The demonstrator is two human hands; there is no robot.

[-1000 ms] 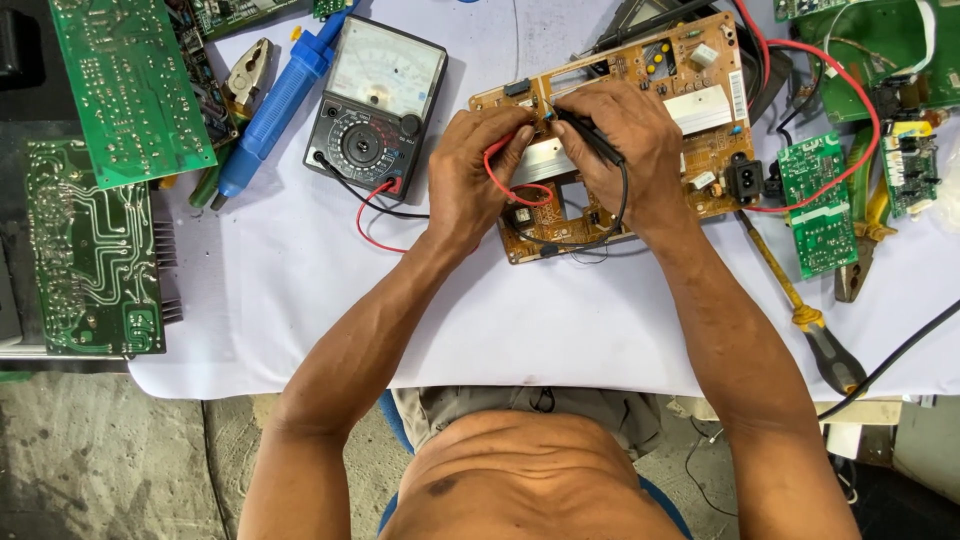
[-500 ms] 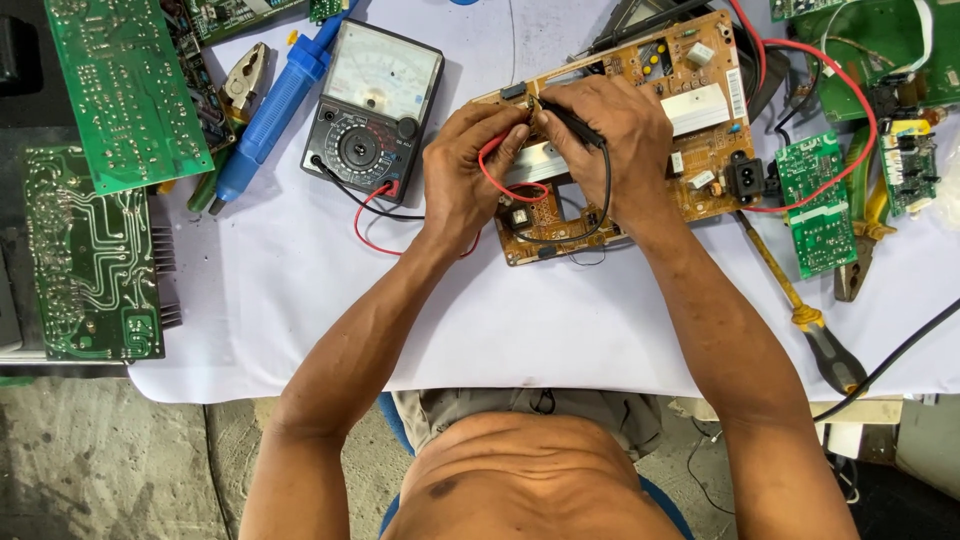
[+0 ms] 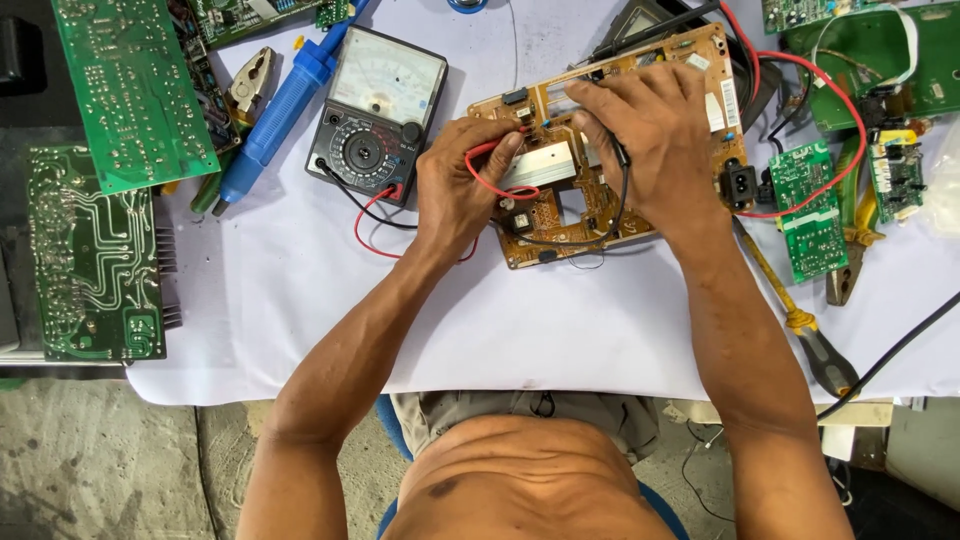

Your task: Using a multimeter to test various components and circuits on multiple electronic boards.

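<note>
One tan power-supply circuit board lies at the centre of the white cloth-covered table, with a ribbed bare-metal heat sink near its middle. The left hand, at the board's 9 o'clock edge, has its fingers pinched together on a red test probe, whose thin red lead loops back to the meter. The right hand lies over the board's upper half, fingers curled shut around a black probe with a black wire trailing below. One analog multimeter, black-cased with a pale dial face, sits at the board's 9 o'clock. One blue plastic desoldering pump lies beside it. Two large green circuit boards lie far left, two small green ones at 3 o'clock. One yellow-handled screwdriver lies at 4 o'clock.
</note>
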